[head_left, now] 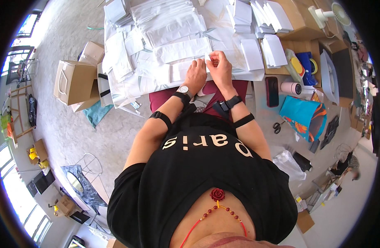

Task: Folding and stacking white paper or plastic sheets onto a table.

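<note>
Flat white packet (pixel 180 72) at the table's near edge, its right end under the left hand (pixel 195 73): fingers close together, bent; grip can't be told. Right hand (pixel 220 68) just right, thumb and forefinger nearly meeting by a white edge; can't tell if they hold it. Second packet (pixel 181 50) just beyond, big white pile (pixel 167 25) farther. Risk, I'd judge: uneven fingertip pressure could crease the packet; a forearm brush, slide it off.

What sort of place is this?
Probably a small workshop or packing room: stacked white pieces cover much of the table, cardboard boxes stand beside it, and the floor looks like bare concrete.
</note>
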`<state>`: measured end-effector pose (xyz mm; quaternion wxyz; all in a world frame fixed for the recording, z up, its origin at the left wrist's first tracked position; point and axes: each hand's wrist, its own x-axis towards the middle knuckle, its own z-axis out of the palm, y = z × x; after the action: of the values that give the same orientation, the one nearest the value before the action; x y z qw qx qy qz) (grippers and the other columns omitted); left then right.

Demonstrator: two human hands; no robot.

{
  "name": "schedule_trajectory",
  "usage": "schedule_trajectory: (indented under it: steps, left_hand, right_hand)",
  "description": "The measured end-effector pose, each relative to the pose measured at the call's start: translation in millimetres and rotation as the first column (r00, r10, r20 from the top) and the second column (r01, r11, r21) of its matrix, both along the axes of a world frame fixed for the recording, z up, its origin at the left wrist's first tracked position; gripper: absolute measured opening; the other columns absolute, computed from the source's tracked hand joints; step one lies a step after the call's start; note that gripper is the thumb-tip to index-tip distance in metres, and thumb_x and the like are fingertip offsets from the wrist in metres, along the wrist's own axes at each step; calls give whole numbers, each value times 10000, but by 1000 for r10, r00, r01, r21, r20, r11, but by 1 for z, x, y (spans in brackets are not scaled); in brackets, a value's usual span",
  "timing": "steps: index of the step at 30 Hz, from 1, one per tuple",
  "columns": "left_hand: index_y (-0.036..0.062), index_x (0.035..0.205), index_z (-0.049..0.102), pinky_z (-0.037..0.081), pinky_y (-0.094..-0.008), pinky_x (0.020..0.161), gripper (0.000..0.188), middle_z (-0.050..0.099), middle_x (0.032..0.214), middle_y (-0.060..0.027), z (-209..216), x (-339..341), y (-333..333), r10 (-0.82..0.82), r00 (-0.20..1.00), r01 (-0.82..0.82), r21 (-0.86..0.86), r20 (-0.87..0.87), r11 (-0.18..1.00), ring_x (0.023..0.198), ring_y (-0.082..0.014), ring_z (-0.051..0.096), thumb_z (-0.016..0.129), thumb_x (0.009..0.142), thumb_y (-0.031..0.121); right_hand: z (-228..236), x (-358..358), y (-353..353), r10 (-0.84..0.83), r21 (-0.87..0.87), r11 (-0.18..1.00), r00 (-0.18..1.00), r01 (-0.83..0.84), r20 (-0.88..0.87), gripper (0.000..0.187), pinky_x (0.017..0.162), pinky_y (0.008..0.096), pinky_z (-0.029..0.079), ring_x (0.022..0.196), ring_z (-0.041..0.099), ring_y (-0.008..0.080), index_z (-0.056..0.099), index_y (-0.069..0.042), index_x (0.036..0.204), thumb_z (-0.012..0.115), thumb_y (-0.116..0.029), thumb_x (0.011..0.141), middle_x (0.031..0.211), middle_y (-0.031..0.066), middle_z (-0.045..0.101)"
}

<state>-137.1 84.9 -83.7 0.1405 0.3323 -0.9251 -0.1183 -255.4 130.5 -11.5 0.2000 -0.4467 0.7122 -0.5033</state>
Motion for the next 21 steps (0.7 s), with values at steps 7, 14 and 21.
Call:
schedule_trajectory:
  steps: [7,14,21]
  left_hand:
    - [-60,1302,624,555,-349,874,499,701,1078,-224,9,32,-17,573,734,56,873,-365,484,980,-289,695,621,1040,365]
    - [-55,1103,700,581,-377,759,497,707,963,-135,35,37,-12,790,566,148,972,-237,185,846,-225,689,657,1007,430]
    - [-54,957,698,590,-325,651,267,672,755,-87,0,56,-18,624,751,-343,681,-215,647,693,-129,658,664,980,210]
  right_hand:
    - [-2,14,-2,62,38,997,997,-64,35,307,731,344,581,800,709,221,590,-15,1152,729,-7,878,954,118,712]
    - [-22,20,2,295,9,954,940,-301,168,419,810,336,591,914,729,234,554,2,1278,719,-25,894,1072,159,729]
    - [-40,-22,3,101,21,994,988,-104,120,291,789,327,579,886,726,191,626,-21,1215,698,-69,937,1029,135,748]
